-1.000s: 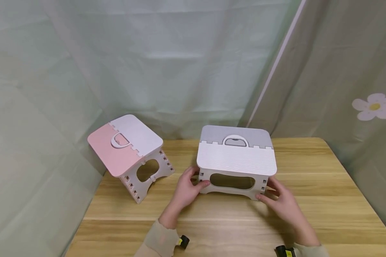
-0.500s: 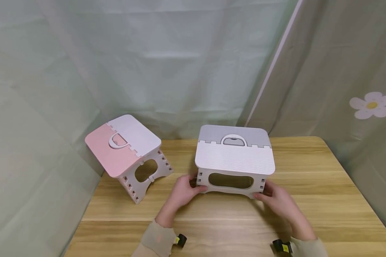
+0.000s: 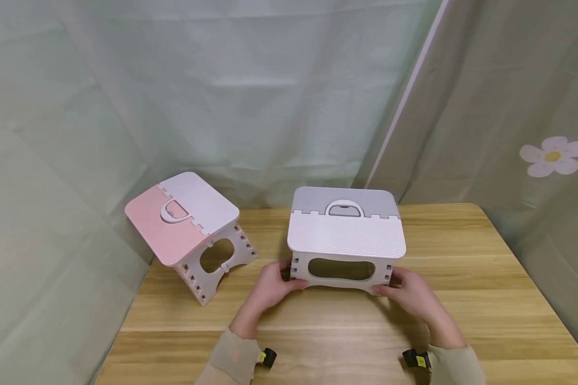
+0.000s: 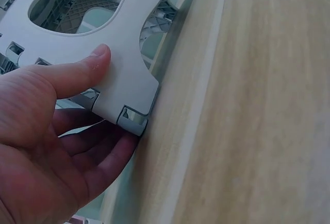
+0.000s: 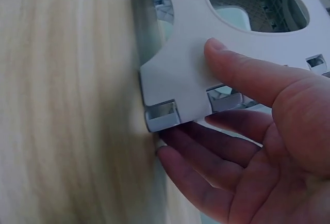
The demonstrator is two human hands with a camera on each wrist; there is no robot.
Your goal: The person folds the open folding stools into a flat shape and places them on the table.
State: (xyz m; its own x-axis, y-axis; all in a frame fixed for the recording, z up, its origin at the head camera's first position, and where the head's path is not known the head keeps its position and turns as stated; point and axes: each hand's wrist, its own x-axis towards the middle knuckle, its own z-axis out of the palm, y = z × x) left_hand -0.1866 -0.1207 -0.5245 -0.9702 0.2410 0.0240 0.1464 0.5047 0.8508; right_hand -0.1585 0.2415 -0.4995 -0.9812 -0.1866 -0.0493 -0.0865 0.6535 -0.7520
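A folding step stool (image 3: pixel 347 235) with a white and grey top stands unfolded on the wooden table, its carry handle lying at the middle of the top. My left hand (image 3: pixel 272 286) grips the lower left end of its front leg panel. The left thumb (image 4: pixel 85 74) presses the panel's face in the left wrist view, while the fingers curl behind its hinged edge. At the opposite lower corner, my right hand (image 3: pixel 411 294) holds the stool likewise. In the right wrist view, the right thumb (image 5: pixel 242 69) lies on the front and the fingers reach under the side.
A second folding stool (image 3: pixel 183 216), pink and white, stands unfolded and turned at an angle on the left. Pale green curtains (image 3: pixel 250 107) hang behind and beside the wooden table (image 3: pixel 337 342). White flowers (image 3: pixel 554 156) decorate the right curtain.
The left hand has slid down toward the foot of the white and grey stool. Both hands and that stool appear slightly farther left, with the whole head view shifting too.
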